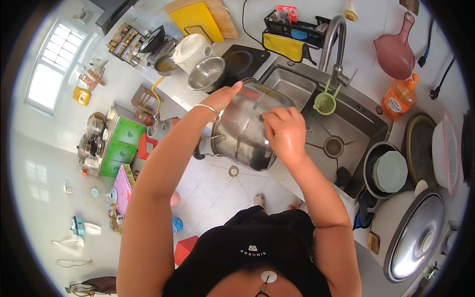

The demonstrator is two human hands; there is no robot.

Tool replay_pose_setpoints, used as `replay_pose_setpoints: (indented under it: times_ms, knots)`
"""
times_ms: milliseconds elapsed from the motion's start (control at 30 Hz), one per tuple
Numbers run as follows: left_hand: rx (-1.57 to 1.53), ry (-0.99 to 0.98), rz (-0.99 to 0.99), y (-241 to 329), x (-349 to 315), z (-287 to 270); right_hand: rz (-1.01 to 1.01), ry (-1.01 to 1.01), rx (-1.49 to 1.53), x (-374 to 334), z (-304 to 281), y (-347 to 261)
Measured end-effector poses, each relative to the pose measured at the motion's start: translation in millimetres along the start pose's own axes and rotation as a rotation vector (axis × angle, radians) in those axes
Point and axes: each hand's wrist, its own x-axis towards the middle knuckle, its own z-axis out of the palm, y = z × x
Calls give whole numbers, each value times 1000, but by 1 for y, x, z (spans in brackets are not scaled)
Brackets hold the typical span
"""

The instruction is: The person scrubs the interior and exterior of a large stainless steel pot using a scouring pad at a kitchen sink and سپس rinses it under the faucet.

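Basically, left hand (pixel 222 103) grips the tipped steel pot (pixel 240 131) by the counter (pixel 184 95) edge, probably steadying it. Right hand (pixel 287 132) curls against its side, grip unclear.

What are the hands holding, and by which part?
A pot: the left hand holds its upper left side; the right hand touches its right side; whether it grips is unclear.

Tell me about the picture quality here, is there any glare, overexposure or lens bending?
In the head view, the window at left is washed out nearly white; the steel pot near the centre shows bright reflections, as does the large round lid at lower right; the fisheye lens tilts and bends the room toward a dark, rounded rim.
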Motion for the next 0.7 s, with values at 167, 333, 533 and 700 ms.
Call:
replay_pose_setpoints:
  times_ms: [167, 333, 533, 700]
  knots:
    - [203, -96, 130, -42, -28, -43, -6, -55, -16, 7, -1, -6]
    - [-233, -308, 333, -179, -56, -80, 33, -25, -68, 9, 5, -7]
    - [-146, 22, 480, -212, -78, -1, 63, 22, -107, 11, 12, 0]
    - [-572, 224, 434, -194, -35, 17, 225, 0, -108, 9, 10, 7]
